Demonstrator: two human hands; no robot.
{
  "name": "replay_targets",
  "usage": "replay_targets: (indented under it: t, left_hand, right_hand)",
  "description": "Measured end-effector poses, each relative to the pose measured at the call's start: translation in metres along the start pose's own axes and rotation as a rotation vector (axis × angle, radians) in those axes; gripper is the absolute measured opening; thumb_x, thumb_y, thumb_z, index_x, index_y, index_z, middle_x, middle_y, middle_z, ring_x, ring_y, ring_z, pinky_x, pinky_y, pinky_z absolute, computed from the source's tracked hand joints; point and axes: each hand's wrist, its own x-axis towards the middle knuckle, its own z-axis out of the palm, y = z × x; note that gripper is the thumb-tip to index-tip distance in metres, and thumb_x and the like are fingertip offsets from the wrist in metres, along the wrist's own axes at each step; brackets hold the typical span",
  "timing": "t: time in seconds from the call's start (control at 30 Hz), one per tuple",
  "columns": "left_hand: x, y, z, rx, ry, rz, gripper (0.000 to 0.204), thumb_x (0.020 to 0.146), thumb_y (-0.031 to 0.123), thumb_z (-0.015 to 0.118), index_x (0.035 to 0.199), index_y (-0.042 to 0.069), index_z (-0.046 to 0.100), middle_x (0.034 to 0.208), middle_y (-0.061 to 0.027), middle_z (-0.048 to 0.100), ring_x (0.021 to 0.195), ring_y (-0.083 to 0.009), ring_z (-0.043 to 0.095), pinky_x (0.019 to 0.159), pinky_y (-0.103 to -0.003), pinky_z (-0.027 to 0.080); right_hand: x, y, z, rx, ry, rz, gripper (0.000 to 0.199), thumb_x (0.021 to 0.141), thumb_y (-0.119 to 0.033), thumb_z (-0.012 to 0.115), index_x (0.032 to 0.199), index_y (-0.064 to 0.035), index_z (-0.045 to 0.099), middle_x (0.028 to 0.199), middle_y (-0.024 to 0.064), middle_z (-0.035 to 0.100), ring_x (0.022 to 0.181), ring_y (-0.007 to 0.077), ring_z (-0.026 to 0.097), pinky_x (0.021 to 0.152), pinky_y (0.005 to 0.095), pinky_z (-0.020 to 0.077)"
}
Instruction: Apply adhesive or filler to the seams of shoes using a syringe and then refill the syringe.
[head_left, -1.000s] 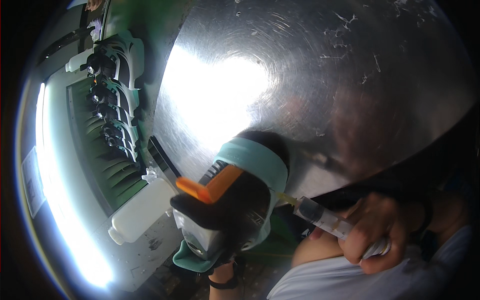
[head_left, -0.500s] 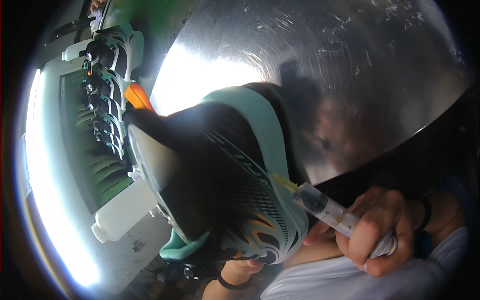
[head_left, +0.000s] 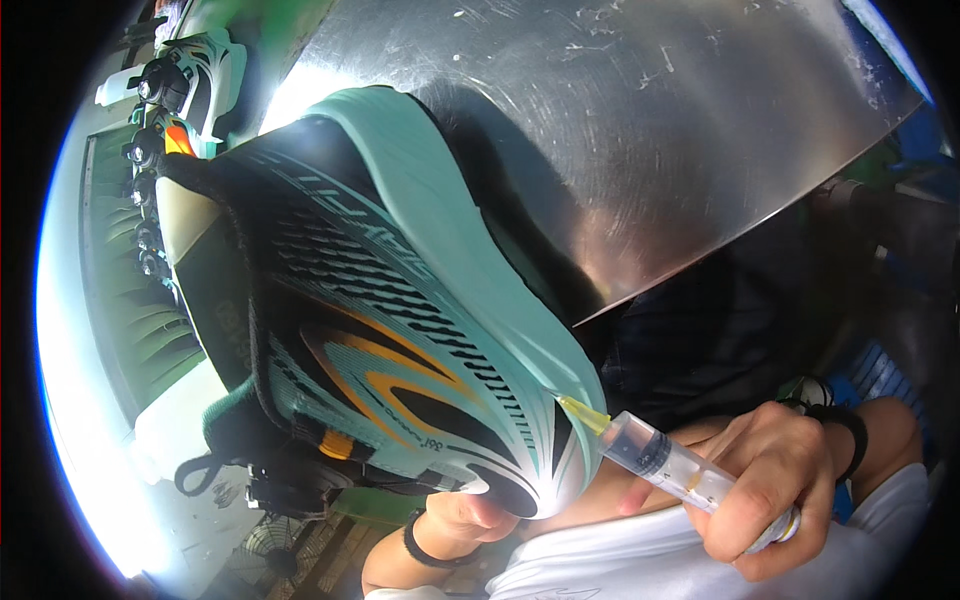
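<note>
A mint-green and black running shoe [head_left: 400, 300] with orange curved stripes fills the middle, close up and tilted, its toe toward me. My left hand [head_left: 470, 515] grips it at the toe end from below; most of its fingers are hidden behind the shoe. In my right hand [head_left: 770, 490] is a clear syringe [head_left: 675, 465], the fingers wrapped round its barrel and plunger end. The syringe's yellow needle hub [head_left: 583, 413] points at the edge between the shoe's upper and sole near the toe, where its tip appears to touch. A pale form [head_left: 190, 220] shows in the shoe's opening.
Behind the shoe lies a scratched metal sheet [head_left: 640, 140] with a long straight edge. Several similar shoes [head_left: 205, 75] stand in a row at the far left, beside a bright light. A fan [head_left: 270, 548] shows low down at left.
The shoe has turned and shifted left, so its patterned side and laces show more. The syringe has moved slightly down and right, staying in my right hand at the toe edge.
</note>
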Motion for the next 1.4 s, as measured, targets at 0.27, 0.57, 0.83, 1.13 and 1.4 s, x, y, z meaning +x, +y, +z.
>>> replay_targets:
  t: [0.27, 0.57, 0.83, 1.13, 1.4]
  left_hand:
    - [0.018, -0.002, 0.027, -0.005, -0.083, -0.015, 0.065, 0.065, 0.038, 0.079, 0.118, 0.009, 0.053, 0.110, -0.0048, 0.060, 0.100, -0.0224, 0.058, 0.089, -0.041, 0.045]
    - [0.028, -0.009, 0.040, -0.142, -0.197, -0.061, 0.072, 0.066, 0.037, 0.079, 0.123, 0.008, 0.048, 0.117, -0.0101, 0.055, 0.102, -0.0261, 0.057, 0.089, -0.041, 0.046]
    - [0.060, 0.002, 0.091, -0.129, -0.415, -0.011, 0.068, 0.070, 0.029, 0.077, 0.125, 0.005, 0.044, 0.113, -0.0157, 0.051, 0.101, -0.0292, 0.058, 0.082, -0.039, 0.052]
    - [0.087, -0.001, 0.105, -0.232, -0.576, 0.017, 0.071, 0.064, 0.015, 0.075, 0.126, 0.004, 0.040, 0.120, -0.0144, 0.049, 0.112, -0.0272, 0.050, 0.094, -0.040, 0.042]
    - [0.104, -0.002, 0.128, -0.332, -0.715, 0.099, 0.063, 0.067, 0.005, 0.072, 0.124, 0.007, 0.045, 0.124, -0.0090, 0.049, 0.118, -0.0245, 0.047, 0.100, -0.038, 0.041]
  right_hand:
    - [-0.019, -0.008, 0.003, -0.062, 0.072, -0.033, 0.010, 0.064, 0.004, 0.066, 0.071, -0.0024, 0.064, 0.059, 0.0058, 0.053, 0.057, 0.0149, 0.057, 0.090, 0.0560, 0.0442]
    - [-0.023, -0.025, 0.014, -0.151, 0.044, -0.196, 0.006, 0.062, -0.002, 0.060, 0.066, -0.0050, 0.057, 0.054, 0.0018, 0.050, 0.051, 0.0191, 0.052, 0.082, 0.0454, 0.0478]
    - [-0.048, -0.035, 0.023, -0.155, 0.098, -0.121, 0.013, 0.068, -0.003, 0.071, 0.077, -0.0034, 0.061, 0.070, 0.0058, 0.054, 0.060, 0.0193, 0.056, 0.084, 0.0557, 0.0456]
    - [-0.038, -0.042, 0.024, -0.362, 0.101, -0.278, 0.011, 0.066, -0.007, 0.063, 0.074, -0.0063, 0.056, 0.060, 0.0032, 0.054, 0.054, 0.0202, 0.056, 0.083, 0.0483, 0.0479]
    - [-0.038, -0.031, 0.025, -0.486, 0.151, -0.334, 0.011, 0.069, -0.010, 0.064, 0.075, -0.0069, 0.056, 0.069, 0.0070, 0.057, 0.060, 0.0243, 0.058, 0.079, 0.0480, 0.0495]
